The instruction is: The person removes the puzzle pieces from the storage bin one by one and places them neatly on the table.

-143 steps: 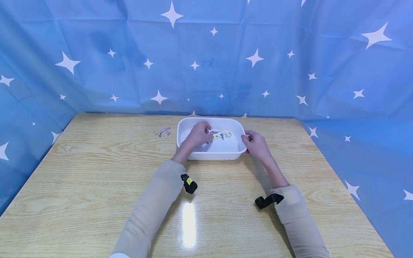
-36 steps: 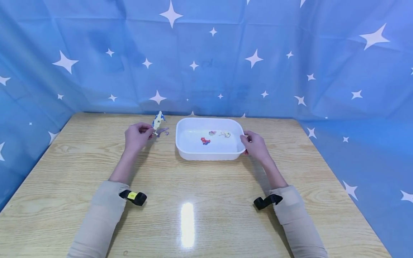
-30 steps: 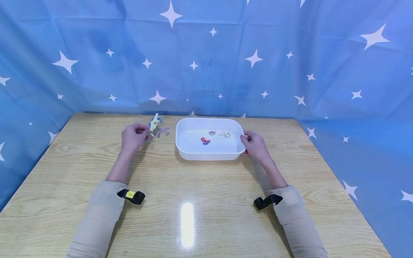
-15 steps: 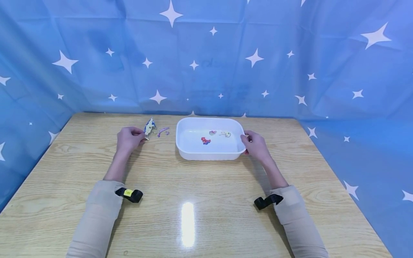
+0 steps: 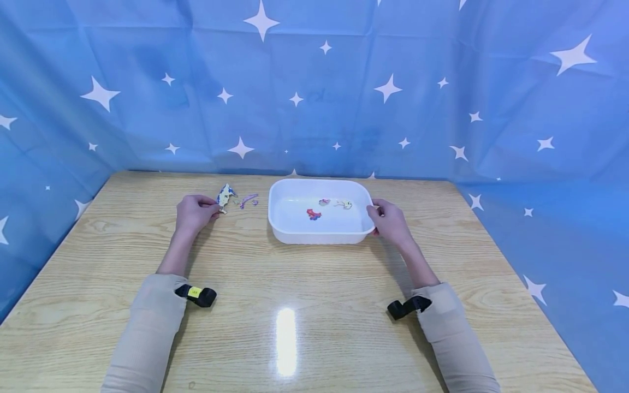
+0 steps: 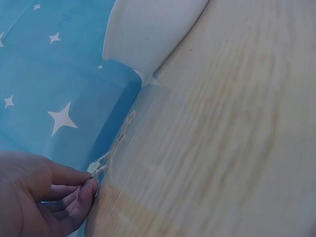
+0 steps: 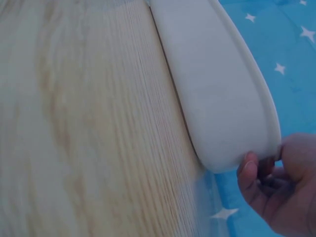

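L hand [image 5: 196,212] pinches yellow-blue cutout [image 5: 225,195] btwn thumb & fingers, twd far L part of wood table [image 5: 245,327]; can't tell if cutout touches table. Purple strip [image 5: 248,200] lies near, to its R, w/ tiny purple bit [image 5: 255,202] just beside strip. R hand [image 5: 392,221] grips R end of white tub [image 5: 316,238] at rim. In tub: red-blue piece [image 5: 313,214] nr front, small pink piece [image 5: 324,202] approx. mid, pale yellow piece [image 5: 346,205] to R. Starry blue curtain [image 5: 314,125] behind.

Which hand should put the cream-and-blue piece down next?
Probably the left hand: its grip pinches the cream-and-blue piece low by the table, while the right hand is farther away, holding the white tub.
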